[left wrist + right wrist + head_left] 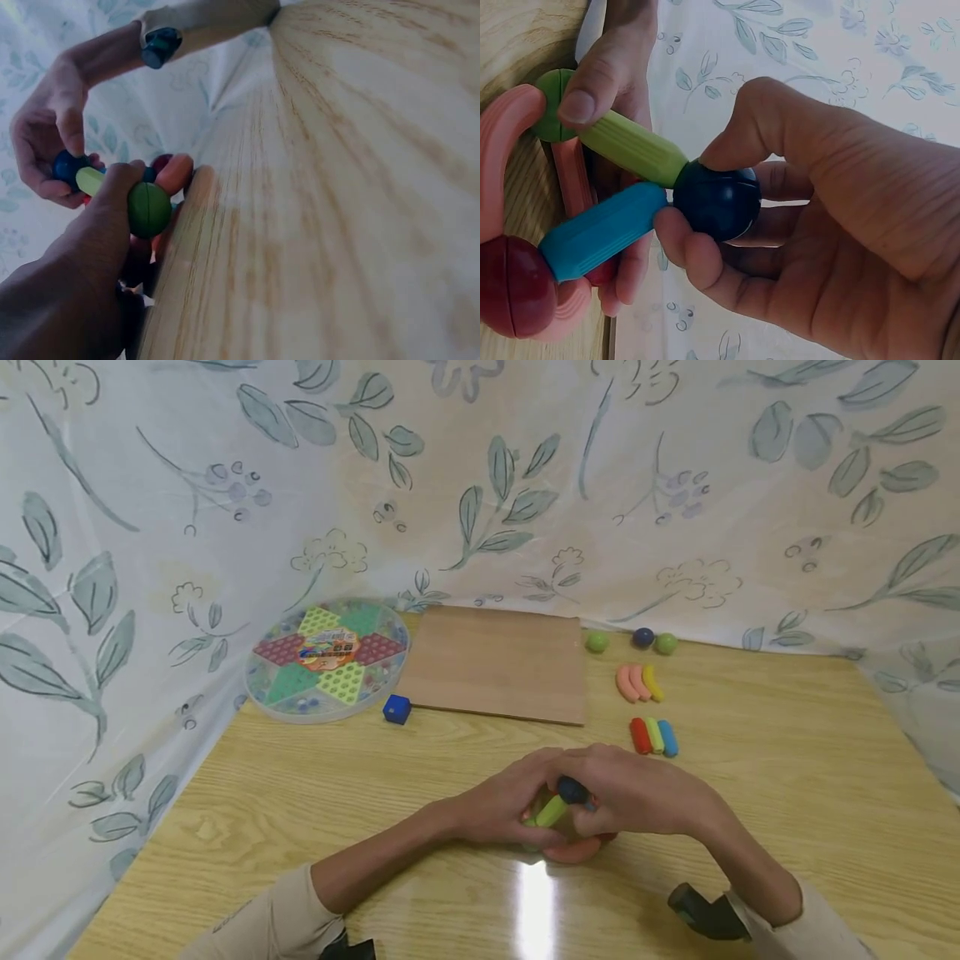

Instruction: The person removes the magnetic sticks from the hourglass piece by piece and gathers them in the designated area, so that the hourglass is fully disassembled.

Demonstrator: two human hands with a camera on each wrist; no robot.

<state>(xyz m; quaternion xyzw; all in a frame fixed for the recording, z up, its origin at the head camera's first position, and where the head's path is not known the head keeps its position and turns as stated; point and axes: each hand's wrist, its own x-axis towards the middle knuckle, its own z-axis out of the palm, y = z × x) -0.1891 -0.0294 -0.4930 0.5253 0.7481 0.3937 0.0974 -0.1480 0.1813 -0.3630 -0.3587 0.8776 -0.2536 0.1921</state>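
Note:
Both hands work on a small frame of plastic rods and balls low over the table. My right hand (637,789) pinches its dark blue ball (718,201) between thumb and fingers. A lime rod (636,148) and a blue rod (604,234) meet at that ball. My left hand (510,802) grips the frame from the other side, its thumb across the lime rod's far end by a green ball (549,112). Curved salmon rods (506,142) and a dark red ball (517,289) form the base, partly hidden by the hands in the head view.
Beyond the hands lie short straight rods (654,737), curved rods (639,683), and loose green and dark blue balls (643,637). A brown board (495,664), a blue cube (397,709) and a round star-patterned game board (326,660) stand farther left, before a patterned cloth.

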